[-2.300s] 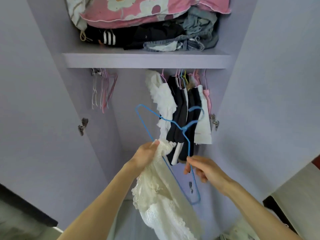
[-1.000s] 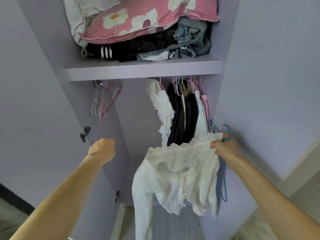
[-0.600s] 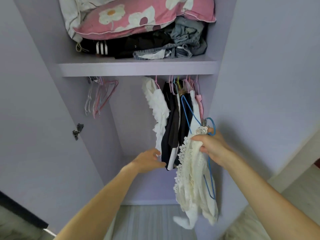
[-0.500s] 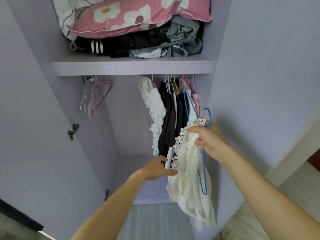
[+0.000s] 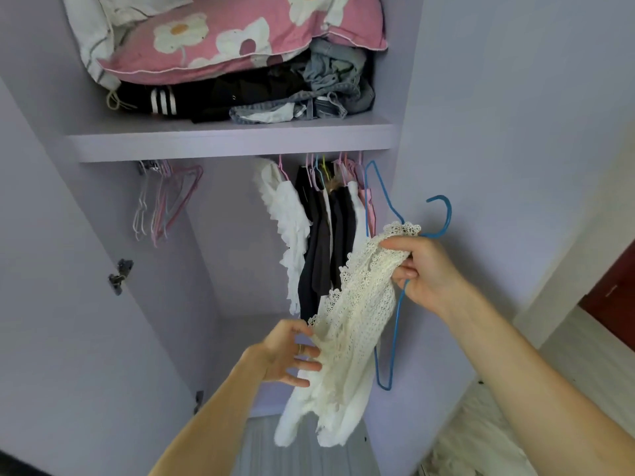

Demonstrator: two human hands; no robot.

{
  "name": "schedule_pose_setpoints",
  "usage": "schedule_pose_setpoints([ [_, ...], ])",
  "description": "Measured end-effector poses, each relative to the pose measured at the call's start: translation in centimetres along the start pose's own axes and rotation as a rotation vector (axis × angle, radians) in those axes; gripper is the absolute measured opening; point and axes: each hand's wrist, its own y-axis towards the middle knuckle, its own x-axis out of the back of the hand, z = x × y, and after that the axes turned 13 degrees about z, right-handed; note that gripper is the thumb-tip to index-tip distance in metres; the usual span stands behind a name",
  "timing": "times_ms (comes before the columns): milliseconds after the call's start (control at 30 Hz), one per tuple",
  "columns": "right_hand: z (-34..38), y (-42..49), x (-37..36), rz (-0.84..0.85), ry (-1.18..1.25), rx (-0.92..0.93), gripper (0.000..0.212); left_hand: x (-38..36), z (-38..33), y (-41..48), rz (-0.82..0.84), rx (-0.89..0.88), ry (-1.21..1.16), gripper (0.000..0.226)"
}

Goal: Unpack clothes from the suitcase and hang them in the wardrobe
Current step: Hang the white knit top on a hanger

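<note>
Top [image 5: 357, 304] held up at our wardrobe [image 5: 223, 146].
Our left hand [image 5: 288, 352], fingers spread, touches the top's lower edge; our right hand's [image 5: 422, 269] curled fingers clamp its collar and a blue hanger [image 5: 396, 324] (hook free), just before the hung clothes [image 5: 323, 242].

Lilac wardrobe [image 5: 223, 146] panels fill the view from 9 to 2 o'clock, softly and evenly lit; a metal hinge [image 5: 120, 276] sits at 9 o'clock; cream wall [image 5: 567, 269], dark red panel [image 5: 615, 304] and pale floor [image 5: 591, 365] show at 4 o'clock.
</note>
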Motion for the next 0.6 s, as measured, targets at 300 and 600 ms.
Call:
schedule_pose_setpoints([
  [300, 0.6, 0.2, 1.7, -0.092, -0.169, 0.111, 0.030, -1.5, 0.0, 1.9, -0.546, -0.043, 0.730, 0.035],
  [600, -4.8, 0.6, 7.6, -0.398, -0.822, 0.024, 0.026, 3.6, -8.5, -5.9, -0.531, -0.457, -0.129, 0.013],
])
